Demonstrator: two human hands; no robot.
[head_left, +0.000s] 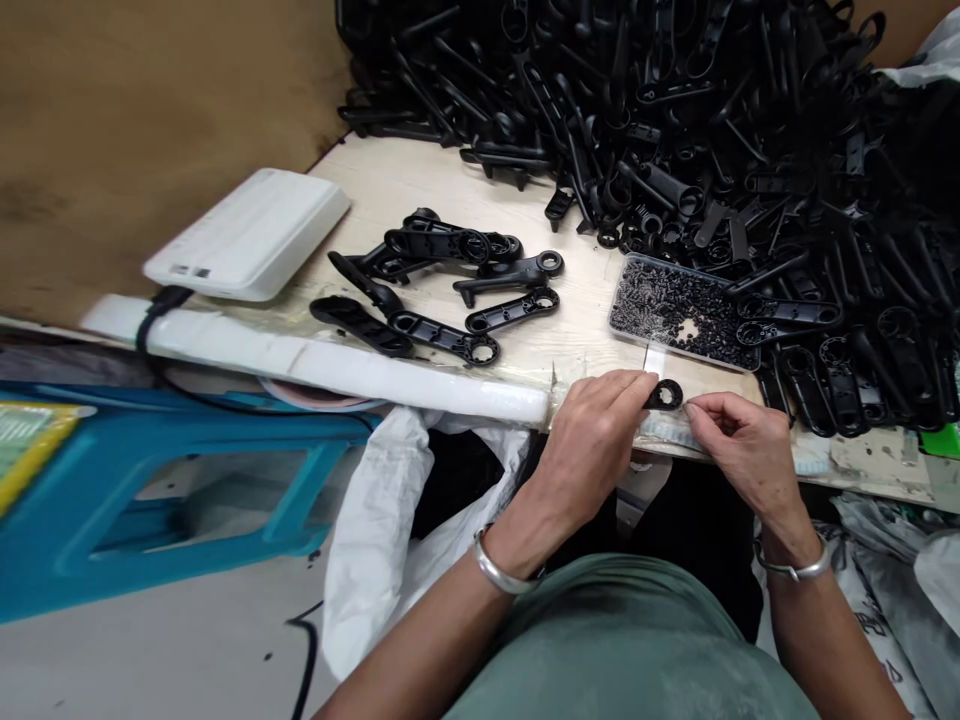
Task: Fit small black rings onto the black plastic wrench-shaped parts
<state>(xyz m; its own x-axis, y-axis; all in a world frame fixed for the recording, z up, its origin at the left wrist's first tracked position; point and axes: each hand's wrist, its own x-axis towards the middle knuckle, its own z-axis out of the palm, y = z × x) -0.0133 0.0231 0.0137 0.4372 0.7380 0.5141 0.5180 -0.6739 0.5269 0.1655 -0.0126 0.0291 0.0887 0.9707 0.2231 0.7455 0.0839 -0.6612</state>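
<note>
My left hand [600,435] is closed around a black plastic part [665,395], whose ring-shaped end sticks out past the fingers. The rest of that part is hidden under the hand. Just to its right, my right hand [739,445] is pinched, thumb against forefinger, close to the ring. Whatever lies between those fingertips is too small to make out. Behind both hands stands a clear shallow box [682,310] filled with tiny black pieces. Several black handle-like parts [442,335] with ringed ends lie to the left on the table.
A large heap of black plastic parts [637,110] covers the back and right of the table [360,190]. At left sit a white box [251,235] with a black cable and a blue stool [82,510]. A white sack [375,530] hangs open below the padded edge.
</note>
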